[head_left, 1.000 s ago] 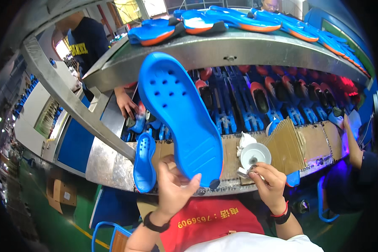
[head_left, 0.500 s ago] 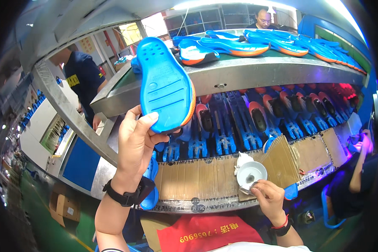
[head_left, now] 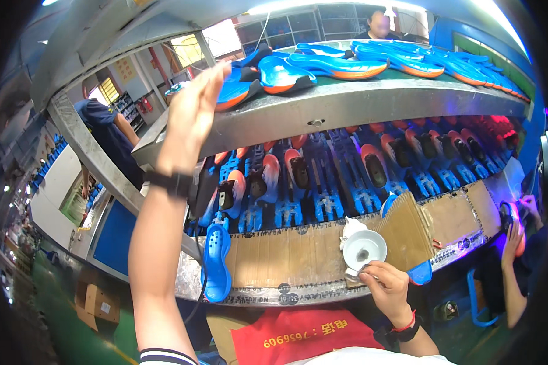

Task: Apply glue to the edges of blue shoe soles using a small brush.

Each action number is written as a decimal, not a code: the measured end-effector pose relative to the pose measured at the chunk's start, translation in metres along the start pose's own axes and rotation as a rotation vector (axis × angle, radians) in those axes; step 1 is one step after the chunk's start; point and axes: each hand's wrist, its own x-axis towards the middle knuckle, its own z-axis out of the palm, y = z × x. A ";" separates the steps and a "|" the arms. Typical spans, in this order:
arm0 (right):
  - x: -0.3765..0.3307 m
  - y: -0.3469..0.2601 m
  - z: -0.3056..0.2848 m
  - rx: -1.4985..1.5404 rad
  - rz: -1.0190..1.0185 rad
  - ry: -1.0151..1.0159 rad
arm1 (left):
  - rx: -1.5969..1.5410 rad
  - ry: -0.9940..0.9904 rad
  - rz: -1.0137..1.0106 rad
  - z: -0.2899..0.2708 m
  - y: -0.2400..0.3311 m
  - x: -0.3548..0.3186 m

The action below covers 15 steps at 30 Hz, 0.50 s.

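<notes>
The person's left hand [head_left: 195,115] is lifted high, up by the near edge of the long metal shelf [head_left: 347,103]. Its fingers are spread open and hold nothing. The fingertips are right beside a blue and orange shoe sole [head_left: 240,91] that lies at the left end of the shelf, but I cannot tell if they touch it. A black watch [head_left: 167,182] sits on that wrist. More blue soles [head_left: 408,61] lie in a row along the top of the shelf, going off to the right. The right hand [head_left: 386,286] is low and near, resting at the near edge of the cardboard sheet [head_left: 286,258] on the bench. Its fingers are curled shut on something small, and I cannot tell what it is. The hand sits just under a small white bowl [head_left: 364,246]. A blue clog sole [head_left: 218,261] lies on the left part of the cardboard. Farther back, under the shelf, rows of blue racks [head_left: 323,176] carry shoe shapes. Another person's hand [head_left: 514,240] is at work far off on the right.
</notes>
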 end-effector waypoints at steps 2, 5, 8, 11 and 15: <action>-0.003 0.002 0.004 -0.010 -0.002 -0.027 | 0.399 0.107 0.030 -0.002 -0.016 -0.070; -0.004 -0.001 0.012 -0.022 -0.067 -0.051 | 0.800 0.128 -0.167 -0.045 -0.029 -0.176; -0.003 -0.002 0.024 0.005 -0.062 -0.095 | 1.414 0.241 -0.369 -0.124 -0.035 -0.283; -0.003 -0.003 0.031 0.007 -0.078 -0.127 | 1.825 0.301 -0.652 -0.178 -0.045 -0.376; -0.005 -0.010 0.033 0.000 -0.074 -0.155 | 0.996 0.718 -0.784 -0.178 -0.074 -0.409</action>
